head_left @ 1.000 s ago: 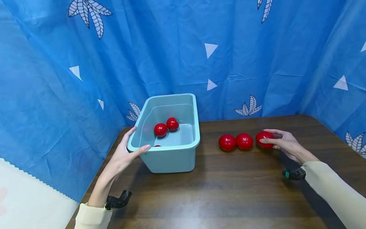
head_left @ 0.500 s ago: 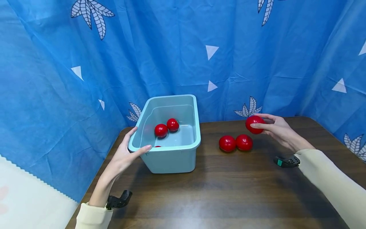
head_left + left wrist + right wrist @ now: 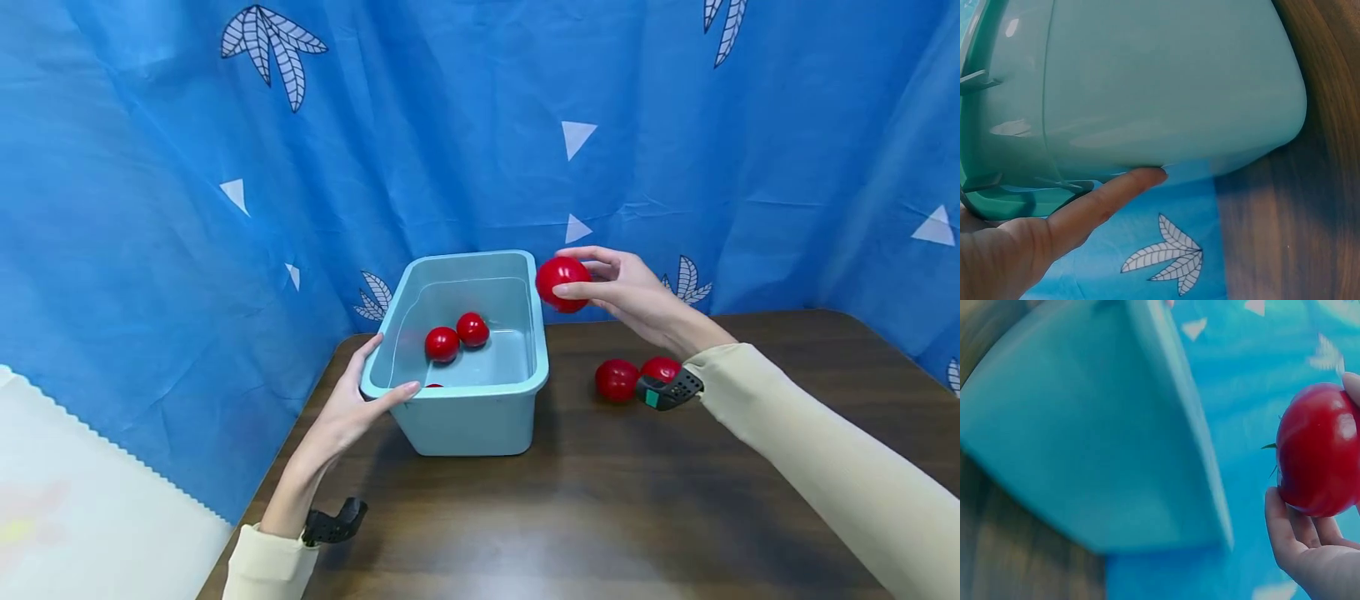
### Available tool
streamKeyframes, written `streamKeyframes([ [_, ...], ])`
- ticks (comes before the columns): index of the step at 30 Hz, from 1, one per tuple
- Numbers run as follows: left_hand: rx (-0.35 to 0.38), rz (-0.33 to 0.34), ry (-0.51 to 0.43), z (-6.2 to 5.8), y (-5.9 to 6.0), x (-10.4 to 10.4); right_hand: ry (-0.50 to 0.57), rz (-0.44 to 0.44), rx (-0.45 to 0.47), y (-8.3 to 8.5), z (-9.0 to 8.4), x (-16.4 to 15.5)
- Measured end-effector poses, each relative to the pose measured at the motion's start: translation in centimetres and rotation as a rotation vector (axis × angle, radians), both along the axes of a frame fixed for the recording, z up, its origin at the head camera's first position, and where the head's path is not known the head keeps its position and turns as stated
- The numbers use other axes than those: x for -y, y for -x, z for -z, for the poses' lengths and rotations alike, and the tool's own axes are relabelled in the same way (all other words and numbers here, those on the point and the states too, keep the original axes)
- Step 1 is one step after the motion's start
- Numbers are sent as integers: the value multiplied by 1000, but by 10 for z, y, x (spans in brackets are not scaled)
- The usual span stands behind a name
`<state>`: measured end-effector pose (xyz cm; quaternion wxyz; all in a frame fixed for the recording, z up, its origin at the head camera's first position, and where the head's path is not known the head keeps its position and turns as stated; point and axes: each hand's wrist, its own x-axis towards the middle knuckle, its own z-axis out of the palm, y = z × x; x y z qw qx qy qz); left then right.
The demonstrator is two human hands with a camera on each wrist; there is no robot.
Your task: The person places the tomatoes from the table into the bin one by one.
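My right hand point(image 3: 637, 296) holds a red tomato point(image 3: 562, 283) in the air, beside the right rim of a light blue plastic bin point(image 3: 465, 423). Small green leaf tips show on this tomato point(image 3: 1319, 450) in the right wrist view. My left hand point(image 3: 352, 417) grips the bin's near left corner, its thumb over the front rim. One finger lies along the outside wall of the bin point(image 3: 1172, 81) in the left wrist view. Inside the bin are a tomato point(image 3: 442, 344) and another tomato point(image 3: 472, 329) side by side; a third is mostly hidden behind the front wall.
On the brown wooden table point(image 3: 540, 517), a tomato point(image 3: 617, 381) sits right of the bin. Next to it another tomato point(image 3: 660, 369) is partly covered by the black wrist camera point(image 3: 670, 389). A blue patterned curtain point(image 3: 480, 125) hangs behind the table.
My right hand has lifted the tomato off the table and carried it left to the bin's right rim. My left hand keeps its grip on the bin. The head view has shifted slightly.
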<state>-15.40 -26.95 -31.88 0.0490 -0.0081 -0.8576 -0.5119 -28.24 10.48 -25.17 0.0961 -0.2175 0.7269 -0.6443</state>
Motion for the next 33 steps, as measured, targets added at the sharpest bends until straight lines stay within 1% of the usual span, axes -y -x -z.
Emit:
streamKeyframes([
  [3, -8, -3, 2, 1, 0, -2, 27, -54, -30, 2, -9, 24],
  [5, -2, -2, 4, 4, 0, -3, 45, -79, -33, 4, -10, 38],
  [10, 2, -3, -6, 6, 1, -6, 97, -86, -34, 13, -11, 67],
  [18, -12, -15, -10, 1, 2, -3, 122, -116, -59, 28, -16, 110],
  [24, -19, -20, -1, 1, 4, -6, 102, -82, -39, 36, -11, 116],
  [29, -6, -20, 4, 0, 4, -6, 99, -84, 13, 43, -4, 115],
  [33, 4, -22, 1, 2, 4, -4, 99, -100, 19, 44, 0, 116],
])
